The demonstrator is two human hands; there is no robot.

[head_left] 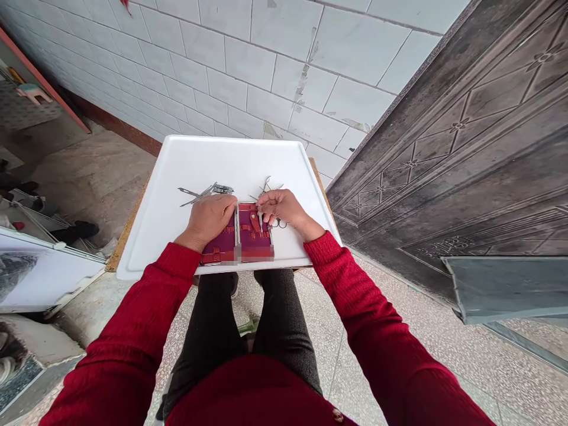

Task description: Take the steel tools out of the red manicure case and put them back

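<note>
A manicure case (255, 242) lies open on the white tabletop, with purple lining and red straps. My left hand (210, 216) is closed at the upper part of the case's left half, its fingertips mostly hidden beneath it. Over the right half, my right hand (278, 208) pinches a small slim metal manicure tool (261, 220), whose exact kind I cannot make out. Above my left hand lie several metal tools (195, 194) and a shiny silver piece (222, 189). Scissors and other metal tools (267, 184) are partly covered by my right hand.
The white tabletop (231, 163) has a raised rim and stands close to a tiled wall (266, 77). A dark patterned metal door (444, 148) is to the right. At the left are a white cabinet-like item (44, 266) and a red-framed doorway (48, 83).
</note>
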